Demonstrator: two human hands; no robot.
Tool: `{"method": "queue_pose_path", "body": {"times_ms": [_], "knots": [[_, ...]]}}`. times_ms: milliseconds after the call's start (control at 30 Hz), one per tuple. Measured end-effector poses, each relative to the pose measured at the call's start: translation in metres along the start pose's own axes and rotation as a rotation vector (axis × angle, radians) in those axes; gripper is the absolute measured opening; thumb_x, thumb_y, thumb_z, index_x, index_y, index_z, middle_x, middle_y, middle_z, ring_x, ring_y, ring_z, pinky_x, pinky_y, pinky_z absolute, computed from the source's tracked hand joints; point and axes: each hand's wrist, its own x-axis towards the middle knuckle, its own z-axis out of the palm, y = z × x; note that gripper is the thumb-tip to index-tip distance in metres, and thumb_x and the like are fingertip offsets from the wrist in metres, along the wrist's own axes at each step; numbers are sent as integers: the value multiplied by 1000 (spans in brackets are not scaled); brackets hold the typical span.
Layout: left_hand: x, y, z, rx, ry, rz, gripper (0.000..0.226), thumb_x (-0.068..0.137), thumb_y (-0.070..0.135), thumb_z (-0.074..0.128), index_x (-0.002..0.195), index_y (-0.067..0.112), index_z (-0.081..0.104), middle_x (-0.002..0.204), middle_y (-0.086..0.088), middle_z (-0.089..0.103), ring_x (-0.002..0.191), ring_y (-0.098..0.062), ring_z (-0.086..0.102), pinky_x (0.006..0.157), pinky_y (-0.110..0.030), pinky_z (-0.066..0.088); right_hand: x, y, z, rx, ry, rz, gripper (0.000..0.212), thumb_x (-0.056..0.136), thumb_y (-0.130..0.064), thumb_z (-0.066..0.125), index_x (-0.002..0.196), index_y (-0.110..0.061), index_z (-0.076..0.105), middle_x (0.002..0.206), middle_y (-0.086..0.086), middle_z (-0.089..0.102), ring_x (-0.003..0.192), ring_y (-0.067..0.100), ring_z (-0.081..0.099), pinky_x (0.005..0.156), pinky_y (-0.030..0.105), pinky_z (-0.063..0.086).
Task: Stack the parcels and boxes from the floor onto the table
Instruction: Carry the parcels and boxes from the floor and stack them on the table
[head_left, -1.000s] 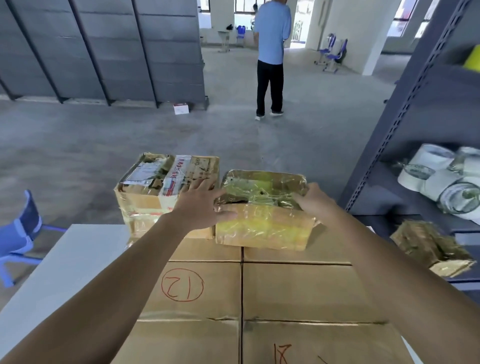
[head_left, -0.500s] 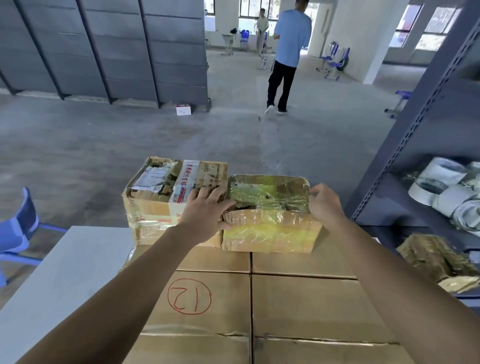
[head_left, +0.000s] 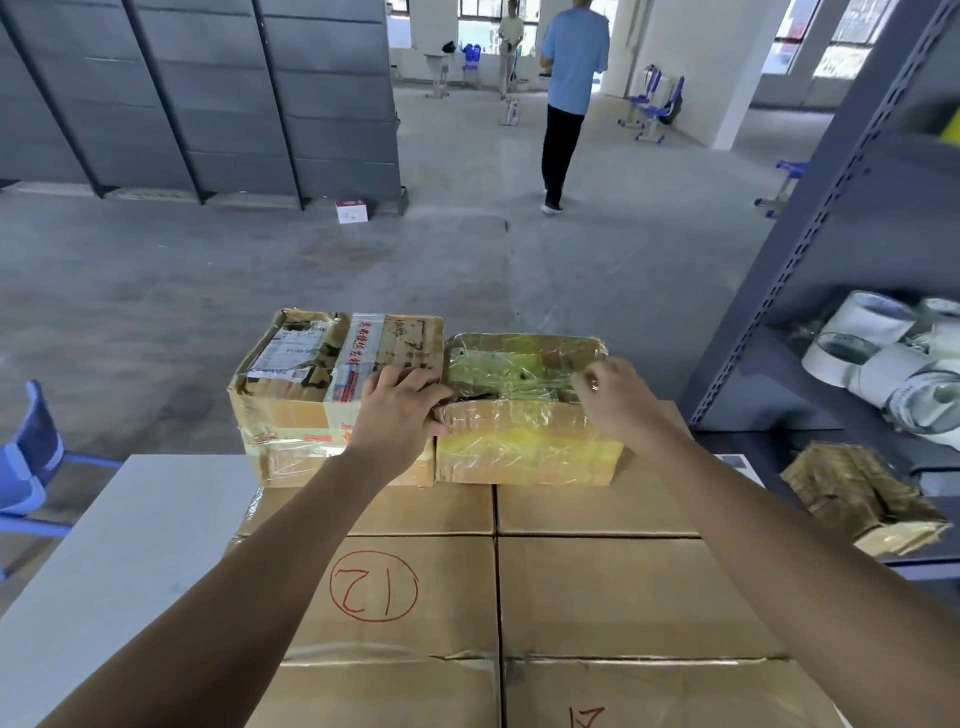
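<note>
A tape-wrapped yellowish parcel (head_left: 524, 441) sits on top of large cardboard boxes, one marked 21 (head_left: 384, 587), stacked on the white table (head_left: 130, 545). It stands right beside a labelled cardboard box (head_left: 301, 395) on the same layer, the two touching. My left hand (head_left: 400, 410) grips the parcel's near left corner, thumb on its front face. At the right end of its top, my right hand (head_left: 618, 400) has its fingers curled onto the wrapping.
A grey metal shelf (head_left: 810, 249) stands close on the right with tape rolls (head_left: 883, 364) and a crumpled parcel (head_left: 857, 499). A blue chair (head_left: 26, 467) is at the left. A person (head_left: 571, 104) walks away across the concrete floor; a small white box (head_left: 352, 210) lies there.
The parcel has settled against the labelled box. My right hand slid from the parcel's far right corner onto its top. The person in the background walked further away.
</note>
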Motion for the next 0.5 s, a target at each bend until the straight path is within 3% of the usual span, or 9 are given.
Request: {"method": "queue_pose_path", "body": {"times_ms": [67,167,300,500], "knots": [[1,0,0,38,6,4,42,81,39,70,121,26,64,135,4,54,117,-28,45,101,-43,31,-6,-2,1,-170,-10,-139,56,95,-62,25,127,-24,52,138,6,46,128,32,41,98,49,41],[2,-1,-1,77,-3,7,42,85,42,65,124,30,61,137,6,51,119,-26,43,102,-42,30,-11,-3,1,-347,-130,-289,73,84,-79,26,143,-37,35,153,5,33,143,30,22,110,61,25],[1,1,1,136,-19,12,42,89,45,58,129,32,55,143,7,44,122,-24,39,105,-42,28,-11,-7,9,-441,-148,-324,77,82,-67,55,148,-46,20,157,3,23,144,31,16,108,61,27],[3,3,-2,171,-56,42,44,90,46,55,131,30,49,141,3,41,121,-27,39,104,-44,30,-10,-9,5,-439,-190,-322,79,85,-60,59,150,-45,18,159,2,21,145,32,16,108,62,25]]}}
